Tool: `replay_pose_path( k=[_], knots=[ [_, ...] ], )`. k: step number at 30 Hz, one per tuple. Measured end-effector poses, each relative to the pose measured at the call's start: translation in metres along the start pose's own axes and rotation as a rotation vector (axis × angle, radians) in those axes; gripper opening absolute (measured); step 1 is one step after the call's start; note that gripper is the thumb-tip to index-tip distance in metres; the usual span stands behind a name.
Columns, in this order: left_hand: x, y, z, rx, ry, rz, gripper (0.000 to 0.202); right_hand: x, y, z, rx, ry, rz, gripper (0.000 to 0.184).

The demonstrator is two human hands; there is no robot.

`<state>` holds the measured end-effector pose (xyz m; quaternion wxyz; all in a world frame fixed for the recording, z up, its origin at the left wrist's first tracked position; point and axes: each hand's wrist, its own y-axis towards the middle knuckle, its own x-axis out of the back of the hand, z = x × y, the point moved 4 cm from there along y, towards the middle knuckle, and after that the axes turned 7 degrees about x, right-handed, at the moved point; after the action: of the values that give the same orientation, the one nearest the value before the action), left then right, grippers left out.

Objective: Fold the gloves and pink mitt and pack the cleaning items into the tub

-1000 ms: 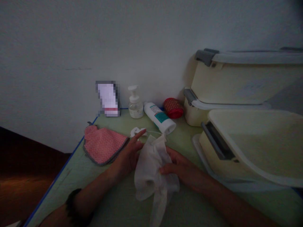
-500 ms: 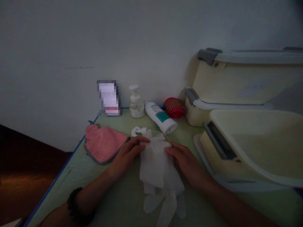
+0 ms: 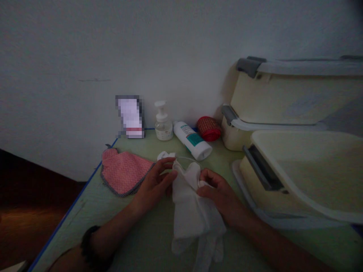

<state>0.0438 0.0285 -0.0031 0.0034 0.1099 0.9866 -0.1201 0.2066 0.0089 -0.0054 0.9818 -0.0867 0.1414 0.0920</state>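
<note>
White translucent disposable gloves [image 3: 188, 211] hang between my hands over the green table [image 3: 136, 234], finger ends pointing toward me. My left hand [image 3: 159, 179] pinches the cuff at its left edge between thumb and fingers. On the opposite side, my right hand [image 3: 217, 192] grips the bunched cuff with its fingers curled in. Whether one glove or a pair is held I cannot tell for sure. Just behind the cuff lies a white item with a thin loop [image 3: 164, 155], partly hidden by my left hand and the gloves.
A pink cloth [image 3: 127, 172] lies at left. Along the wall stand a pixelated phone-like screen [image 3: 132, 117] and a pump bottle [image 3: 163, 130]; a white-and-green bottle [image 3: 193, 139] and red woven container [image 3: 209, 128] lie beside them. Cream storage bins [image 3: 263, 200] with grey latches fill the right.
My right hand has curled its fingers and bunched the right side of the cuff. The cuff's top edge has shifted and parted slightly; my left hand has moved little.
</note>
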Motion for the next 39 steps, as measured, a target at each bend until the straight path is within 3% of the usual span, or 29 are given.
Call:
replay_pose_path(
  k=[3, 7, 14, 18, 22, 29, 34, 39],
  knots=[
    [0.003, 0.001, -0.001, -0.059, -0.017, -0.054, 0.042, -0.001, 0.000, 0.000, -0.006, 0.097, 0.007, 0.031],
    [0.005, 0.001, -0.004, -0.104, -0.058, -0.032, 0.055, -0.001, 0.001, -0.002, -0.048, 0.199, 0.001, 0.046],
    [0.004, -0.001, -0.003, -0.160, -0.161, 0.082, 0.041, 0.000, 0.002, 0.001, 0.016, -0.062, 0.016, 0.043],
    [0.003, -0.002, -0.004, -0.128, -0.143, 0.032, 0.031, 0.003, 0.000, 0.007, 0.092, -0.299, -0.038, 0.023],
    [0.004, -0.003, -0.007, -0.112, -0.090, -0.050, 0.023, 0.006, 0.001, 0.008, 0.144, -0.340, -0.042, 0.017],
    [0.006, -0.004, -0.006, -0.162, -0.124, -0.059, 0.015, 0.009, 0.003, 0.005, 0.248, -0.298, -0.037, 0.027],
    [0.005, -0.006, -0.008, -0.224, -0.078, -0.024, 0.011, 0.004, 0.003, 0.005, 0.200, -0.252, 0.054, 0.040],
    [0.003, -0.010, -0.010, -0.310, 0.006, 0.027, 0.008, 0.001, 0.000, 0.007, 0.214, -0.436, 0.075, 0.043]
  ],
)
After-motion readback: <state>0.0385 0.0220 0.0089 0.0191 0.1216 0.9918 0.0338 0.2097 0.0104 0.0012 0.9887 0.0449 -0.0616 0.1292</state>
